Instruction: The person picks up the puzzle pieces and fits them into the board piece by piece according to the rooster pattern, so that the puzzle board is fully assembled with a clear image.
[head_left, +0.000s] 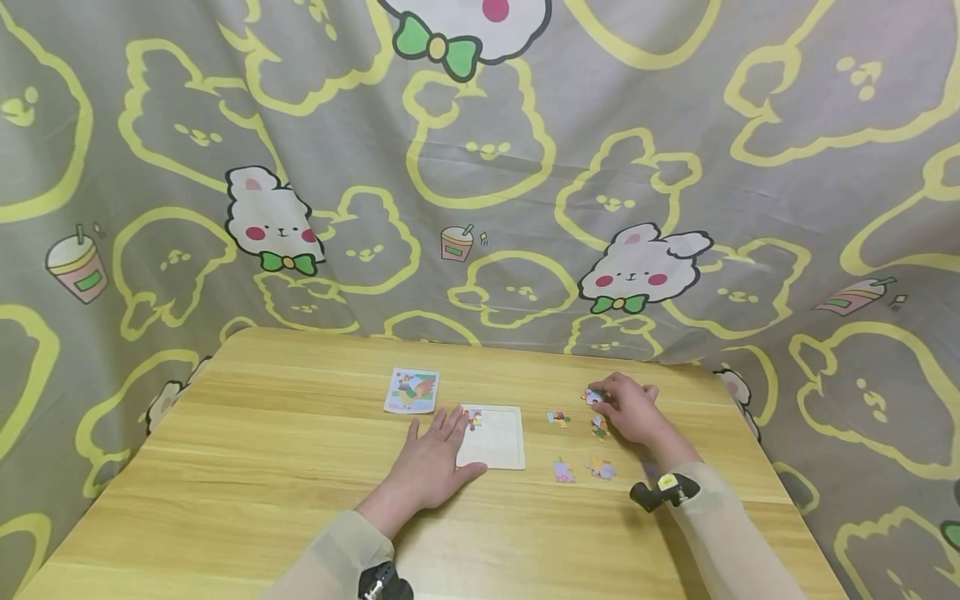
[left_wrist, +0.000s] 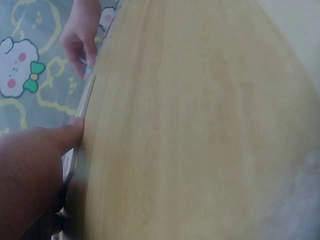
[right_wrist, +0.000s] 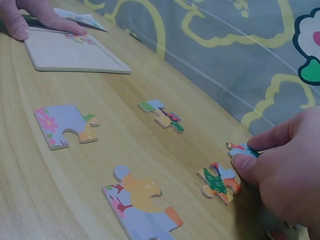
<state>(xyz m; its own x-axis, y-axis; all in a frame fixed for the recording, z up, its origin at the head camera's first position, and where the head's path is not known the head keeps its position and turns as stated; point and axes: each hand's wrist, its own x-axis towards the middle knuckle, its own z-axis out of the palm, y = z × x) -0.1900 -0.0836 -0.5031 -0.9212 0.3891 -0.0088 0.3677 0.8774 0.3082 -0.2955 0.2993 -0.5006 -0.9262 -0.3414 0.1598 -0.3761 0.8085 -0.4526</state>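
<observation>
My left hand [head_left: 427, 467] rests on the left side of a white puzzle tray [head_left: 498, 446], fingers spread and fairly straight. A colourful puzzle piece [head_left: 476, 419] sits in the tray's upper left corner, beside those fingertips. To the right, my right hand [head_left: 636, 412] pinches a blue and red puzzle piece [right_wrist: 241, 149] between thumb and index finger at the table's far right. Just below it lies a green and orange puzzle piece [right_wrist: 218, 183]. In the left wrist view the tray is mostly hidden behind the left hand.
Loose on the wooden table [head_left: 262, 450] lie a pink-flowered puzzle piece [right_wrist: 62, 125], a yellow one [right_wrist: 140, 195] and a small multicoloured one [right_wrist: 162, 116]. A picture card [head_left: 412, 390] lies behind and left of the tray. A patterned curtain [head_left: 517, 225] hangs along the back edge.
</observation>
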